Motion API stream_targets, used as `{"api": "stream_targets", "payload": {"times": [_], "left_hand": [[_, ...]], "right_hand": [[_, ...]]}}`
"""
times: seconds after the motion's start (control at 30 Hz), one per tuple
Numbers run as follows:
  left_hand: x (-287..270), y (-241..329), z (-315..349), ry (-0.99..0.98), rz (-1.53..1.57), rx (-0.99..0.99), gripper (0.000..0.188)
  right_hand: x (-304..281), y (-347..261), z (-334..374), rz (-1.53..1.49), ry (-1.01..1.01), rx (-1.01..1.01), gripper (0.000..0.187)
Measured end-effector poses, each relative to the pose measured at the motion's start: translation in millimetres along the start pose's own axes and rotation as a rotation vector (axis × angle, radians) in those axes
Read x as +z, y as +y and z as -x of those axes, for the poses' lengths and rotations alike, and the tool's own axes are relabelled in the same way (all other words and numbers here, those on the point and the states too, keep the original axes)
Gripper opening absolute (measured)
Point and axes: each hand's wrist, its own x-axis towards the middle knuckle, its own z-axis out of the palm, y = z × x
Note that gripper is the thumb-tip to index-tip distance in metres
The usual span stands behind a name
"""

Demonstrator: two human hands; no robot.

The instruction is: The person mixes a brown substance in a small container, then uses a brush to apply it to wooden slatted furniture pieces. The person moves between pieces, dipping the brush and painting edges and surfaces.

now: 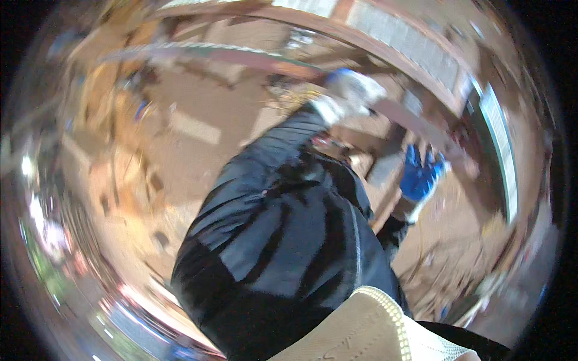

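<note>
My left hand (355, 93), in a white glove with blue showing at its upper edge, is closed in a rounded shape at the left end of a narrow brown board (415, 123). Motion smears its fingers, and the grip itself is partly hidden. The board slants down to the right from that glove. Below the board's right part is my right hand (423, 175), its blue glove palm turned up and its fingers spread. Those fingertips come close to the board's lower edge; whether they touch it is blurred.
Beyond my hands runs a long reddish frame (325, 23) with pale grey panels. A thin green-and-red beam (235, 55) crosses at the upper left. A pale-faced panel (501, 144) stands at the right. A light plank (195, 128) and scattered scraps lie on the brown ground.
</note>
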Motion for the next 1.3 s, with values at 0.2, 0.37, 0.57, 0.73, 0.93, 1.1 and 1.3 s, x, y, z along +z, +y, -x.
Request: {"api": "stream_targets", "payload": {"times": [0.2,0.37,0.57,0.73,0.93,1.1,1.3], "left_hand": [[-23,29,17,-0.125,-0.43,-0.07,0.06],[-123,-22,110,0.895,-0.563,-0.765,0.068],[-146,-172,252,1.719,0.808,-0.905,0.086],[-127,-178,246,1.779,1.033,-0.924,0.032],[-129,-145,251,1.7,1.011,-1.048,0.019],[-123,-150,261,1.697,0.827,-1.167,0.018],[-130,-157,250,1.707,0.998,-1.098,0.044]], "right_hand": [[32,9,-33,0.582,0.133,-0.054,0.036],[-4,-1,-46,0.14,0.16,0.146,0.039],[3,-7,-39,0.203,0.384,0.481,0.054],[-91,0,2,1.163,0.304,0.118,0.049],[-78,1,19,1.095,0.379,0.34,0.053],[-18,-6,-7,0.864,0.481,0.522,0.054],[-5,-17,-16,1.516,0.322,0.279,0.026]]}}
